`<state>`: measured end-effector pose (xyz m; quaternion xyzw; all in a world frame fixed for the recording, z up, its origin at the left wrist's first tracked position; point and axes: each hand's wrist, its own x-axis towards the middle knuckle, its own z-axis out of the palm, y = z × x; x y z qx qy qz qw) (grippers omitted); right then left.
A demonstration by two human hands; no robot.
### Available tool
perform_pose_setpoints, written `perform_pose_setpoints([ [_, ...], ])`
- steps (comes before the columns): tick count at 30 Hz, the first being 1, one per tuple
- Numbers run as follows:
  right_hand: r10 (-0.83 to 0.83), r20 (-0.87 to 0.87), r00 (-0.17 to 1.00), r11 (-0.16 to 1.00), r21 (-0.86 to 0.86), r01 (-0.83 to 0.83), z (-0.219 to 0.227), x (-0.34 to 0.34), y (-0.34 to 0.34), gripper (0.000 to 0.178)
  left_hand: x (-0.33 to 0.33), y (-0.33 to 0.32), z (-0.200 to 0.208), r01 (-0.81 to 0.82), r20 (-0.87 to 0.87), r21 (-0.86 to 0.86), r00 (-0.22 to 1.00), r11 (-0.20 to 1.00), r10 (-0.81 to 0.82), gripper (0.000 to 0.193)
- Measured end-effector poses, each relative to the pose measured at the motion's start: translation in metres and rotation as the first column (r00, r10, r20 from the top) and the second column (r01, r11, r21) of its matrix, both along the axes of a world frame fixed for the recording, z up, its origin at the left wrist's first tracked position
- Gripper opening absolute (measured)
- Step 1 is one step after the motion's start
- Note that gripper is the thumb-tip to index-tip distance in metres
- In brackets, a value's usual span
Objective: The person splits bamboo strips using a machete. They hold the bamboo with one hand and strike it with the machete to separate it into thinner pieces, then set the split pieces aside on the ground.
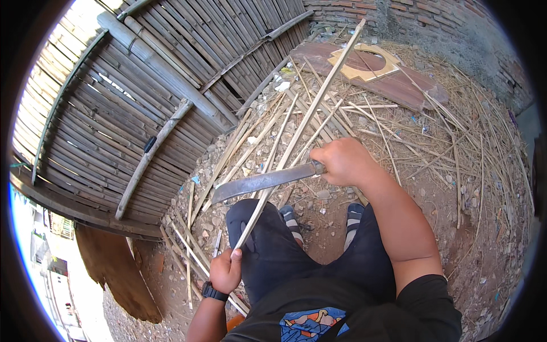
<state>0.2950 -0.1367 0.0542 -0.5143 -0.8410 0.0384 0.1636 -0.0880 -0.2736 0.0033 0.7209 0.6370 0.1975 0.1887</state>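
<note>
My right hand (343,162) is closed round the handle of a machete (265,181), whose broad grey blade points left. The blade lies across a long pale bamboo strip (310,111), over my left thigh. Near the strip's lower end, my left hand (226,270) grips it with the thumb along the top. From there the strip slants up and away to the right, its far end near the brick wall. Whether the edge bites into the strip I cannot tell.
Loose bamboo strips (228,154) and dry shavings (456,131) litter the stony ground. Beyond them a brown board (419,94) carries a yellowish frame (364,71) with a round hole. A bamboo fence (114,131) stands at left, a brick wall (439,23) at the back.
</note>
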Motion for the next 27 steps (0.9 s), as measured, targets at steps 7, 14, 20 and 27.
perform_pose_setpoints([
  [7, -0.091, -0.177, 0.98, 0.995, 0.02, 0.096, -0.004, 0.025, 0.009, 0.022, 0.018, 0.014, 0.01, 0.009, -0.08, 0.146, 0.997, 0.989, 0.003, 0.049],
  [14, 0.018, -0.026, 0.999, 0.997, -0.076, -0.02, 0.0, -0.013, -0.007, 0.022, 0.03, 0.012, 0.006, -0.039, 0.036, 0.072, 0.999, 0.997, 0.037, 0.049],
  [20, -0.039, -0.168, 0.985, 0.996, -0.089, 0.024, -0.01, 0.011, 0.014, 0.02, 0.035, 0.014, 0.021, 0.017, 0.054, 0.003, 0.998, 1.0, -0.017, 0.047],
  [27, 0.044, -0.072, 0.996, 0.999, -0.009, -0.044, -0.02, -0.029, 0.0, 0.019, 0.027, 0.011, -0.002, -0.025, 0.229, -0.135, 0.972, 0.99, 0.055, 0.048],
])
